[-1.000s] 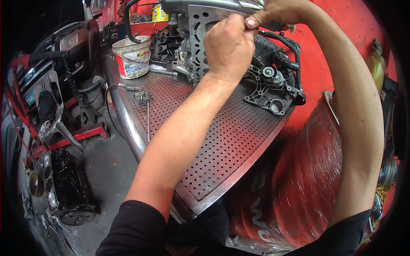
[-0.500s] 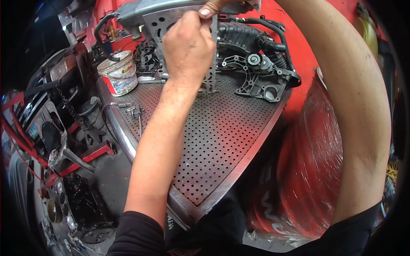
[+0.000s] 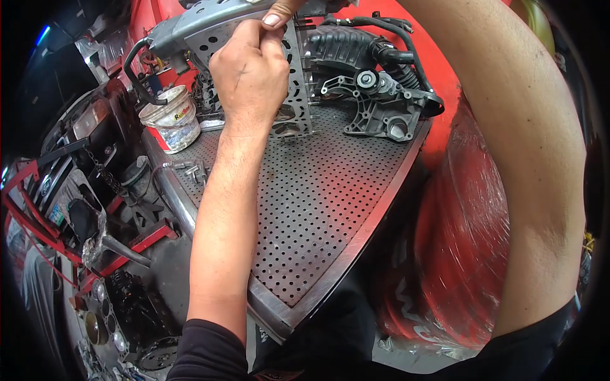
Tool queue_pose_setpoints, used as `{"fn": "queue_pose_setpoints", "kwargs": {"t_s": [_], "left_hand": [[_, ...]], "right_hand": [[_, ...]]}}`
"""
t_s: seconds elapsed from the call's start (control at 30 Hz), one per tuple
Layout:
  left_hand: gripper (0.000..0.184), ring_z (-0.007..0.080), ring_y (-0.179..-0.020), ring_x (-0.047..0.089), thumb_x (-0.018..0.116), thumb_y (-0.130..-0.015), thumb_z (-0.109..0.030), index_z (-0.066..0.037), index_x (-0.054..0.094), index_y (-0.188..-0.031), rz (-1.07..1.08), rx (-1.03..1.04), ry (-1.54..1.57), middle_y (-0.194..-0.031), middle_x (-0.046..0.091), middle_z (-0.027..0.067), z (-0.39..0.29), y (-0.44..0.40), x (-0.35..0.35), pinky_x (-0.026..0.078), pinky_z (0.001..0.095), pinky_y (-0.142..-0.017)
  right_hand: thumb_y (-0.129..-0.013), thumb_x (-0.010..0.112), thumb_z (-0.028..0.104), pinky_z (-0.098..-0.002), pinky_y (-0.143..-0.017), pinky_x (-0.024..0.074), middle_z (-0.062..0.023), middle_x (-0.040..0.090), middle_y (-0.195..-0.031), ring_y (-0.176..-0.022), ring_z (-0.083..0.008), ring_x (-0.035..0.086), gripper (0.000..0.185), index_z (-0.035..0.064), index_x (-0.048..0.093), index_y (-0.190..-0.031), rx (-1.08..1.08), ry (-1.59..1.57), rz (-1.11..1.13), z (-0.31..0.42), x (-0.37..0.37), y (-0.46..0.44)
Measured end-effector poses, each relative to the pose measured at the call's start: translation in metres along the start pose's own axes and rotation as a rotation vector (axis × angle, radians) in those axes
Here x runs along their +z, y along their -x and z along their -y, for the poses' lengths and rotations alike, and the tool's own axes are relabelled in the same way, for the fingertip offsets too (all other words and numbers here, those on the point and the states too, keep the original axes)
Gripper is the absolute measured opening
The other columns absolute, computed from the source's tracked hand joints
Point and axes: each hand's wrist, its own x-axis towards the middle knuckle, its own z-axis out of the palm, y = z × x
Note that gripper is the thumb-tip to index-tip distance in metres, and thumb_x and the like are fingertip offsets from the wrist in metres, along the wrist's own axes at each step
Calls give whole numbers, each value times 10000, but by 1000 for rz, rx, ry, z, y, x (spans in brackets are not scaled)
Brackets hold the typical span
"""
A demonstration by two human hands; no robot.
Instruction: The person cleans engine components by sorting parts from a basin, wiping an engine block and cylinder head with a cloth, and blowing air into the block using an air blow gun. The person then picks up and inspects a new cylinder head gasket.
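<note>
A grey metal cylinder head [image 3: 210, 43] stands tilted at the back of the perforated metal table [image 3: 318, 209], its flat, holed face toward me. My left hand [image 3: 249, 79] is closed in front of that face, fingers curled; what its fingertips hold is hidden. At the top edge of the frame my right hand [image 3: 283, 11] has its thumb against the left hand's fingers, the rest cut off or hidden. Right of the cylinder head lie a black ribbed manifold [image 3: 343, 47] and a metal bracket with a pulley [image 3: 375, 105].
A dirty white bucket [image 3: 171, 120] stands at the table's left edge, with metal tools [image 3: 194, 171] near it. A red plastic-wrapped drum [image 3: 460, 235] is at the right. An engine block [image 3: 136, 311] and a red stand [image 3: 127, 254] are on the floor at left.
The view has swung, so the table and parts shift within it. Both hands appear further left, still together at the cylinder head, and more of its lower holed face shows.
</note>
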Motion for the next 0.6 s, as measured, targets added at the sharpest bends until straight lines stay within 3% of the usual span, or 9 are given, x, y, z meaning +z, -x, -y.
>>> {"fn": "queue_pose_setpoints", "kwargs": {"t_s": [0.1, 0.2, 0.27, 0.37, 0.47, 0.6], "left_hand": [[189, 164, -643, 650, 681, -921, -192, -5, 709, -912, -71, 78, -28, -743, 710, 113, 0, 3, 4, 509, 308, -646], [173, 198, -656, 677, 685, -911, -190, -18, 703, -916, -85, -31, 4, -760, 717, 123, -1, 8, 7, 524, 328, -651], [132, 330, -655, 675, 656, -890, -107, -20, 604, -806, -206, 131, -7, -718, 678, 137, 3, 9, 15, 520, 405, -608], [184, 253, -659, 697, 694, -872, -187, -13, 644, -834, -223, 191, -28, -728, 704, 113, 11, 7, 20, 539, 363, -649], [203, 257, -642, 692, 694, -862, -196, -11, 626, -813, -200, 98, -60, -705, 695, 109, 6, 5, 18, 541, 372, -639], [170, 240, -632, 689, 707, -845, -174, -25, 627, -837, -180, 120, -123, -685, 688, 101, 8, 4, 18, 540, 358, -619]], "right_hand": [[-661, 920, 447, -343, -565, 595, -144, 720, -942, -702, -218, 705, 674, 4, 683, -1110, 19, -41, 4, -3, 2, -3], [-662, 914, 470, -340, -558, 589, -140, 718, -925, -695, -217, 700, 687, -2, 681, -1104, -6, 8, -6, 4, -1, 10], [-663, 911, 481, -340, -554, 586, -137, 717, -912, -685, -216, 696, 690, -1, 682, -1100, -20, 67, -22, 5, -2, 14], [-626, 921, 519, -355, -556, 566, -118, 711, -848, -652, -211, 678, 718, 1, 690, -1066, -30, 86, -16, 2, -2, 8], [-624, 922, 521, -355, -555, 563, -113, 702, -816, -642, -212, 672, 702, -1, 689, -1031, -28, 132, -28, 4, -2, 7], [-635, 921, 508, -348, -546, 561, -115, 693, -804, -631, -211, 666, 673, 11, 680, -1020, -9, 95, 54, 4, -5, 9]]}}
